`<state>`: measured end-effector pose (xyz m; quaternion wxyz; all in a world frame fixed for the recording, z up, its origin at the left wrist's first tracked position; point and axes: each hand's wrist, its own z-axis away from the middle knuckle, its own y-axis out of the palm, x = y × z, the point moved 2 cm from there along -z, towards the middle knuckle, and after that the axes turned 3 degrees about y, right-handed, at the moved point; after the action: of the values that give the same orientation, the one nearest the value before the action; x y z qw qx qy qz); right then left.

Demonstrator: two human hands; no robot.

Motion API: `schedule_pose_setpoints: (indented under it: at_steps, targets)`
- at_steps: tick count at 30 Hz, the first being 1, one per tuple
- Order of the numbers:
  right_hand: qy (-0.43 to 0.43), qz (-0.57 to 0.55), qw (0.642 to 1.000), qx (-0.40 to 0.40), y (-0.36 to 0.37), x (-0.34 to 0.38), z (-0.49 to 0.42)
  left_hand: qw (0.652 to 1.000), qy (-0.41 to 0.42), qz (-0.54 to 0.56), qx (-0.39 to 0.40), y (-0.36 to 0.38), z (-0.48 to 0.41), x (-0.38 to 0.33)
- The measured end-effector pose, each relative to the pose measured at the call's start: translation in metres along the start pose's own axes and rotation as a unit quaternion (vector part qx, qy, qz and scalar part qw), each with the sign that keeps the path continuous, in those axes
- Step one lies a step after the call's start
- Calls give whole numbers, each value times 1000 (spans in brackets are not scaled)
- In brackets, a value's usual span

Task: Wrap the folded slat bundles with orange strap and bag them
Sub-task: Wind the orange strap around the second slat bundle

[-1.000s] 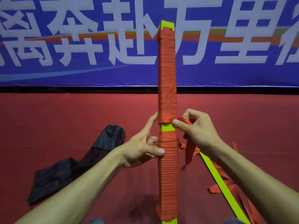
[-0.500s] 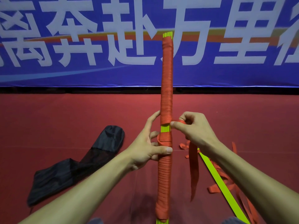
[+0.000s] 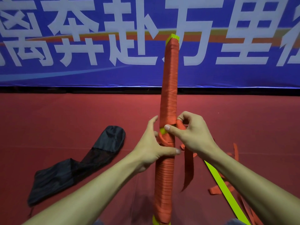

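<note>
Mid-wrap: left hand (image 3: pixel 152 148) grips the slat bundle (image 3: pixel 168 88); right hand (image 3: pixel 193 135) pinches the orange strap (image 3: pixel 189 168) beside its bare yellow gap (image 3: pixel 162 131), which the next turn should cover tautly.

A blue banner (image 3: pixel 227 75) with large white Chinese characters (image 3: pixel 194 5) and an orange streak (image 3: pixel 215 36) hangs well beyond the left hand (image 3: pixel 151 150) and right hand (image 3: pixel 194 135). Red carpet (image 3: pixel 65 114) spreads beneath and around them, meeting a black strip (image 3: pixel 81 90) under the banner.
</note>
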<state>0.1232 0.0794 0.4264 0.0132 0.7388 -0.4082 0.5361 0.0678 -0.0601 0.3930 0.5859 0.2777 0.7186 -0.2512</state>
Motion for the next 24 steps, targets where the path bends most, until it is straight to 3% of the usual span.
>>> schedule_pose_setpoints:
  at_steps: [12,24]
  targets:
    - [-15,-42,999,31,-9,-2,-1,993,-15,84,86,-7,0,0]
    - [-30,8,1000,-3,-16,-1,-5,986,-1,145,85,-7,5,0]
